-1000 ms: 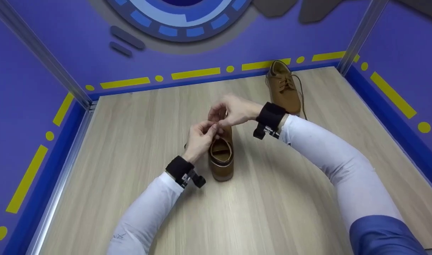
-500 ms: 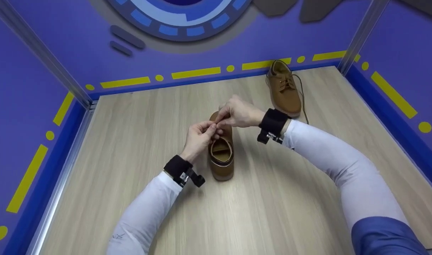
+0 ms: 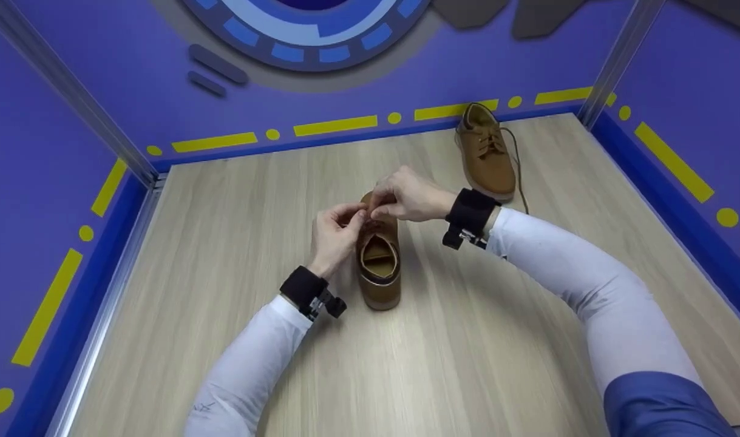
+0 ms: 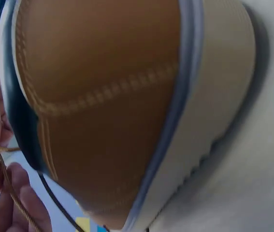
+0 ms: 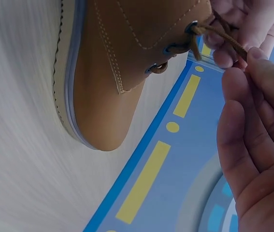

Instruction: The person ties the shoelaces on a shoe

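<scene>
Left hand (image 3: 333,240) and right hand (image 3: 413,194) pinch lace (image 5: 228,38) from one near shoe (image 3: 380,295) (one far shoe (image 3: 491,170) stands apart).

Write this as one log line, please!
right hand: pinches shoelace; left hand: holds shoelace; near lace-up shoe: upright; far shoe: untouched

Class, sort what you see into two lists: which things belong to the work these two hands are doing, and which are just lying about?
Belongs to the work:
near shoe
lace, threaded through its eyelets
left hand and right hand, both on that lace

Just lying about:
far shoe, held by neither hand
loose lace trailing beside it
</scene>
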The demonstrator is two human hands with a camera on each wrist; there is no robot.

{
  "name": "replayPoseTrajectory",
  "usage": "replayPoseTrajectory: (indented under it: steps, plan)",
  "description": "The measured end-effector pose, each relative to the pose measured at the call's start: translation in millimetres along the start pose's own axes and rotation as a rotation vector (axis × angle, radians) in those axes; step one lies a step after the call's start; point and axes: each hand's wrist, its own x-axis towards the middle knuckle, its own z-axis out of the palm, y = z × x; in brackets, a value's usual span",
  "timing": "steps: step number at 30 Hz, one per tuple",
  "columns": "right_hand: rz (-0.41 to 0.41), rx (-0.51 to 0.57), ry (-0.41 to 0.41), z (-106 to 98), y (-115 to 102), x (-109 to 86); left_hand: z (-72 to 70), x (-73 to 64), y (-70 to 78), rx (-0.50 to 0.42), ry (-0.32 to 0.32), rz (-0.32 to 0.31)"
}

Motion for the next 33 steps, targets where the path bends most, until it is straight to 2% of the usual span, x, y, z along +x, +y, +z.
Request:
replayPoseTrajectory:
  steps: [2, 6, 8, 10, 16, 21, 24, 29, 33]
  plan:
    - [0.007, 0.015, -0.006, 0.2, -1.0, -0.3, -2.9, 0.8, -1.8, 0.071, -0.026, 0.009]
    - [0.004, 0.029, -0.012, 0.9, -2.5, -1.2, -8.6, 1.0, -3.9, 0.198, -0.146, -0.041]
    - [0.005, 0.025, -0.013, 1.5, -2.3, -1.5, -10.4, 0.6, -4.5, 0.247, -0.198, -0.066]
    - [0.008, 0.026, -0.014, 2.4, -1.6, -1.8, -11.2, 0.3, -5.4, 0.269, -0.220, -0.083]
    - [0.061, 0.040, -0.026, 4.7, -0.6, -2.6, -10.4, 0.1, -3.5, 0.203, -0.208, -0.111]
    - [0.155, 0.046, -0.024, 6.5, -0.7, -1.7, -7.8, 1.7, -0.7, 0.165, -0.180, -0.045]
    - [0.210, 0.120, -0.038, 9.3, -1.1, -2.2, -7.1, 2.0, -0.4, 0.170, -0.168, -0.027]
    - [0.269, 0.286, -0.059, 14.0, -1.9, -3.0, -7.4, 0.6, 0.2, 0.163, -0.161, -0.033]
    - [0.281, 0.336, -0.051, 15.5, -2.3, -3.3, -11.1, 0.9, 3.7, 0.204, -0.191, -0.042]
